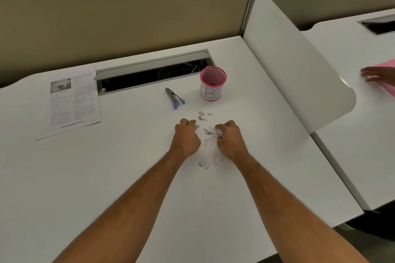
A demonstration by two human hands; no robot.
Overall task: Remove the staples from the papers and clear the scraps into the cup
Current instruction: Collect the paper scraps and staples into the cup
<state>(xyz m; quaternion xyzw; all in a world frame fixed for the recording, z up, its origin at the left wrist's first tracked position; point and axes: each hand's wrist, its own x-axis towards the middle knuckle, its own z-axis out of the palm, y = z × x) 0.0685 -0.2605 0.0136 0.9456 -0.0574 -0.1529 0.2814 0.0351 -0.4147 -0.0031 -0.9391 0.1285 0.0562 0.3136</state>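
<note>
Torn paper scraps [208, 136] lie in a loose heap on the white desk [132, 177], between my two hands. My left hand [187, 137] is curled at the heap's left edge, its fingers touching a scrap. My right hand [229, 137] is curled at the right edge with scraps under its fingertips. More scraps [210, 161] lie nearer me, between my wrists. Several small staples [203, 115] sit just beyond the heap. A pink mesh cup [213, 83] with a white label stands upright behind them. A stack of printed papers [71, 103] lies at the far left.
A metal staple remover with blue handles [174, 98] lies left of the cup. An open cable slot [154, 74] runs along the desk's back. A white divider panel [299, 66] bounds the right side. Beyond it, another person's hand [373, 76] rests on pink paper [386, 80].
</note>
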